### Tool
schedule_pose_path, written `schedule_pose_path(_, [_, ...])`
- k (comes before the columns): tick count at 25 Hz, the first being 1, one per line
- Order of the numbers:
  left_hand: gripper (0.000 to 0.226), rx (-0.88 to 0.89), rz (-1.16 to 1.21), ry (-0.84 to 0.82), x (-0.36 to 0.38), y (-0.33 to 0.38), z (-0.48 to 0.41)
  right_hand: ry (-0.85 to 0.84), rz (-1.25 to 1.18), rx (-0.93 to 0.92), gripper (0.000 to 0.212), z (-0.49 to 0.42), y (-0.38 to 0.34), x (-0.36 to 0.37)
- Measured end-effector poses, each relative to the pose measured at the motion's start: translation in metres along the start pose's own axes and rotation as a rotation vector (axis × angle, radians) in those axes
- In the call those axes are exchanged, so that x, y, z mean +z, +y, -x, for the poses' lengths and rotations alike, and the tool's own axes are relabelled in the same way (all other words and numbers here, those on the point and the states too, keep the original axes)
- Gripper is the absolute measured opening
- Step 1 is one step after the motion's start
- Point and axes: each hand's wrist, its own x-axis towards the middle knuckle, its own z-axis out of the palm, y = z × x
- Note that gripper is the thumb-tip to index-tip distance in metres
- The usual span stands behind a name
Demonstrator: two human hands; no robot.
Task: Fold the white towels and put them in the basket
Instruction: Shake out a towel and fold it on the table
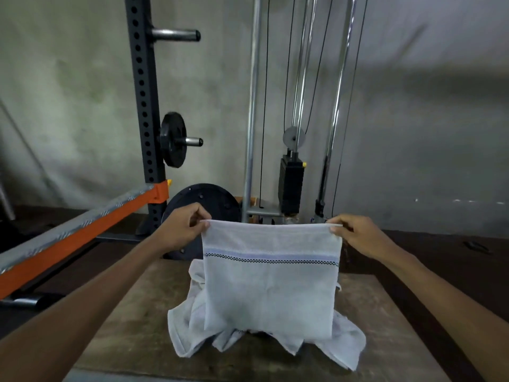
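I hold a white towel [271,293] with a blue and black checked stripe up in the air in front of me, hanging flat. My left hand [183,228] pinches its top left corner and my right hand [358,234] pinches its top right corner. Under and behind it, a loose heap of white towels [187,329] lies crumpled on a brown wooden table [132,321]. No basket is in view.
A black perforated rack upright [143,106] with a weight plate [173,143] stands at the left, with an orange and silver bar [82,230] slanting toward me. A cable machine with a weight stack [290,186] and a large plate [203,199] stand behind the table against a grey wall.
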Motion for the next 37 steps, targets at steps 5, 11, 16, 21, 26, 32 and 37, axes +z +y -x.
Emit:
schedule_pose_path(5, [0.016,0.059,-0.009,-0.015,-0.047,0.043,-0.002,0.023,0.074,-0.008,0.009,0.004,-0.045,-0.061])
schedule_pose_path(11, [0.012,0.153,-0.434,-0.258,-0.074,0.081,-0.007,-0.173,-0.078,0.078,0.008,0.008,-0.061,-0.094])
schedule_pose_path(16, [0.006,0.059,-0.200,-0.303,-0.084,0.092,-0.008,-0.167,-0.008,0.076,0.009,0.012,-0.057,-0.103])
schedule_pose_path(21, [0.014,0.132,-0.241,-0.167,-0.072,0.091,-0.015,-0.072,-0.007,0.079,0.005,0.013,-0.050,-0.110])
schedule_pose_path(26, [0.020,-0.054,0.205,-0.285,-0.071,0.095,-0.012,0.039,-0.012,0.090,0.003,0.022,-0.054,-0.108])
schedule_pose_path(32, [0.018,-0.283,0.400,-0.595,-0.063,0.072,0.000,-0.322,-0.195,0.222,0.008,0.027,-0.033,-0.103])
schedule_pose_path(37, [0.022,-0.170,-0.054,-0.422,-0.023,0.039,-0.013,-0.293,-0.154,0.255,0.006,0.012,-0.010,-0.060])
